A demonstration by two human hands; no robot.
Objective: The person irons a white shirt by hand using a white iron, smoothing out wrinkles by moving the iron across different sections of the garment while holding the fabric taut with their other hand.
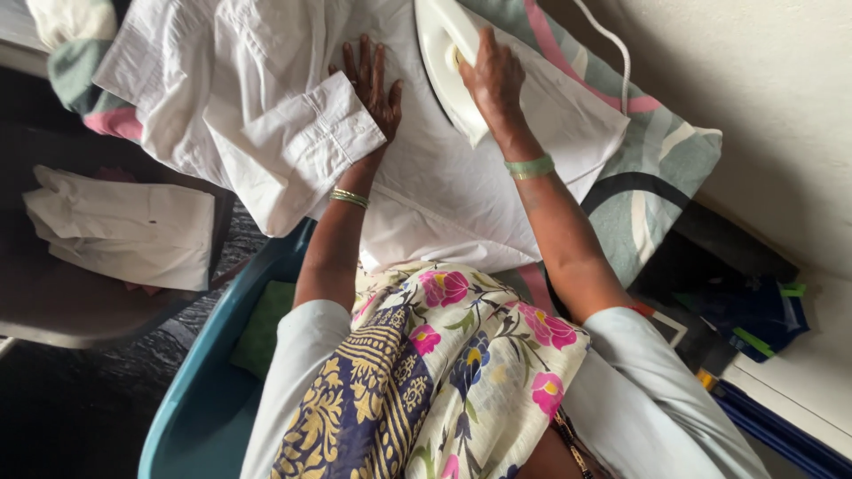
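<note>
A white shirt [417, 168] is spread over an ironing surface with a grey, green and pink patterned cover [661, 168]. My left hand [373, 84] lies flat on the shirt, fingers apart, just beside a buttoned cuff [315, 133]. My right hand [493, 75] grips the handle of a white iron [444, 53], which rests on the shirt's upper part. A white cord [617, 44] runs from the iron past the cover's edge.
A teal plastic basket [200, 381] with a green cloth [262, 328] inside stands below the surface at left. Folded white cloth [124, 231] lies on a dark chair at far left. A pale wall [763, 98] is at right, dark blue items [754, 310] beneath it.
</note>
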